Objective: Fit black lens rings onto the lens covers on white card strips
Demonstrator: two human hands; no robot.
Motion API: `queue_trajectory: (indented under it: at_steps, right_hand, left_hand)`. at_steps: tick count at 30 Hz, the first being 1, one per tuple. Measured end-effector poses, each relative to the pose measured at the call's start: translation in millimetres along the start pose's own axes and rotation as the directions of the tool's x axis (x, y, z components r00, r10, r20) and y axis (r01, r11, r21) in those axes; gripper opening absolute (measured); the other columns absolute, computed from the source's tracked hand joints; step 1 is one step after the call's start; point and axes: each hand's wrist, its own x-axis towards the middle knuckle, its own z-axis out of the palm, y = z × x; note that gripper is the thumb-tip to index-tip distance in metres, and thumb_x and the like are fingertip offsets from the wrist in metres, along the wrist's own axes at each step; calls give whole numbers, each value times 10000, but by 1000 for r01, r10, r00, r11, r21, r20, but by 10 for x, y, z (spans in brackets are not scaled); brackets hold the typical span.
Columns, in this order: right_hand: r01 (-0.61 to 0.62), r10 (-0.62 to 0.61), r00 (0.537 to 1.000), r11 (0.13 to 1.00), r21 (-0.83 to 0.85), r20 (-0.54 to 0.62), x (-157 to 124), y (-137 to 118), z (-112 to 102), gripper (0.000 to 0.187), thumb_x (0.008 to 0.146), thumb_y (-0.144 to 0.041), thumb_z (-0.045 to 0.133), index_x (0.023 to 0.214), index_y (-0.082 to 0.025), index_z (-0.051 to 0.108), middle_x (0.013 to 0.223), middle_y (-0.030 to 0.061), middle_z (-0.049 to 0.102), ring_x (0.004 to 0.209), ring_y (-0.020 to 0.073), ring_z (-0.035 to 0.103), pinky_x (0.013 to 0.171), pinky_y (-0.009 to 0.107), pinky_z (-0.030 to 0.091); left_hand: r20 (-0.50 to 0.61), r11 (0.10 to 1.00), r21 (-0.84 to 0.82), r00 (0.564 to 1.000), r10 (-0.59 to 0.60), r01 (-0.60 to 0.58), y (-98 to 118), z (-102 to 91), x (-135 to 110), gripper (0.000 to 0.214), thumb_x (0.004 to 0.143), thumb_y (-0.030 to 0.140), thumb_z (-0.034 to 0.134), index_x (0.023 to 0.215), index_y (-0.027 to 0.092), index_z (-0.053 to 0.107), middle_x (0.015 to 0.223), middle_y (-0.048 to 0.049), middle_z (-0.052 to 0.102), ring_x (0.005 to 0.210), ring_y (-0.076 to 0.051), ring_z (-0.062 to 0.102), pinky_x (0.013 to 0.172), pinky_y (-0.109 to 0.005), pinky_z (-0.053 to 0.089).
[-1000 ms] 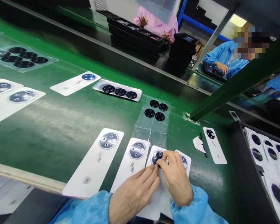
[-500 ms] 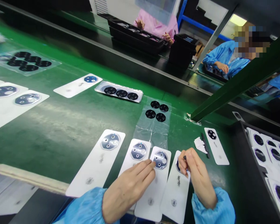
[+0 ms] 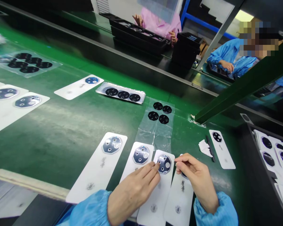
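My left hand (image 3: 135, 191) lies with fingers stretched over a white phone back panel (image 3: 153, 194), fingertips touching the edge of its shiny octagonal camera piece (image 3: 164, 164). Just right of that piece, my right hand (image 3: 195, 175) is closed in a pinch; a tiny dark thing at the fingertips is too small to name. Under the right hand lies another white panel (image 3: 179, 197), its octagonal piece mostly hidden. To the left, partly beneath my left hand, is a panel with a shiny octagon (image 3: 141, 155), and farther left a separate panel (image 3: 96, 172).
Clear film with black octagonal stickers (image 3: 162, 119) lies ahead, beside a sticker stack (image 3: 122, 94). Right: white scrap (image 3: 205, 148), thin black stick (image 3: 210, 149), one panel (image 3: 223, 150), black box of panels (image 3: 252, 175). A green post (image 3: 226, 100) slants overhead. Two co-workers sit opposite.
My right hand has moved slightly left and down, its pinch now beside the middle panel's octagonal piece. My left hand stays on the panel. The view has shifted slightly.
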Motion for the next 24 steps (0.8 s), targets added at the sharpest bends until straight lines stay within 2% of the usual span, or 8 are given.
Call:
queue_trajectory:
  at_steps: [4, 7, 10, 14, 17, 20, 24]
  right_hand:
    - [43, -41, 999, 996, -75, 30, 38, -8, 81, 162, 830, -333, 587, 847, -189, 659, 883, 35, 584, 788, 146, 590, 701, 253, 507]
    - [115, -110, 993, 966, -230, 35, 64, 4, 175, 117, 859, -276, 535, 865, -192, 616, 855, 34, 597, 780, 151, 595, 704, 264, 510]
    - [220, -218, 975, 896, -385, 48, 82, 33, 254, 78, 864, -183, 504, 905, -204, 566, 843, 30, 596, 753, 146, 592, 696, 268, 500]
    - [355, -341, 932, 785, -508, 123, 79, 65, 317, 175, 896, -113, 407, 852, -202, 551, 1012, 75, 540, 897, 164, 571, 750, 281, 487]
    - [394, -384, 912, 717, -575, 145, 64, 94, 366, 196, 894, -84, 384, 865, -188, 549, 1078, 96, 484, 937, 175, 539, 792, 313, 479]
    - [411, -410, 899, 661, -628, 156, 66, 112, 416, 235, 891, -59, 356, 856, -184, 551, 1031, 90, 473, 891, 178, 506, 773, 342, 473]
    - [400, -399, 904, 654, -642, 157, 101, 63, 420, 238, 882, -51, 360, 831, -186, 548, 980, 80, 460, 858, 180, 484, 741, 341, 470]
  left_hand:
    - [1, 999, 35, 1000, 14, -14, 20, 9, 13, 366, 906, 18, 218, 961, 97, 571, 1073, -110, 646, 996, -198, 594, 841, -323, 433]
    - [-14, 999, 40, 1000, 22, -22, 26, 26, 9, 389, 901, 9, 198, 944, 92, 575, 1043, -111, 653, 971, -202, 600, 823, -324, 436]
    - [-37, 999, 36, 999, 15, -13, 29, 51, -6, 392, 900, 12, 195, 923, 92, 578, 1031, -112, 654, 958, -204, 603, 820, -325, 438]
    - [-64, 1000, 15, 998, 7, -6, 31, 78, -13, 388, 912, 30, 195, 911, 92, 579, 1013, -112, 651, 956, -200, 598, 838, -322, 426]
    - [-68, 1000, 4, 998, -4, 4, 33, 80, -9, 379, 913, 36, 205, 903, 90, 580, 1010, -108, 650, 963, -202, 597, 864, -320, 417]
    - [-67, 1000, 4, 998, -6, 6, 40, 80, -17, 384, 911, 33, 202, 909, 84, 582, 999, -110, 653, 961, -201, 598, 883, -322, 412]
    - [-62, 1000, 17, 998, 3, -2, 48, 92, -36, 381, 904, 22, 203, 936, 70, 580, 1013, -127, 653, 961, -208, 602, 884, -332, 411]
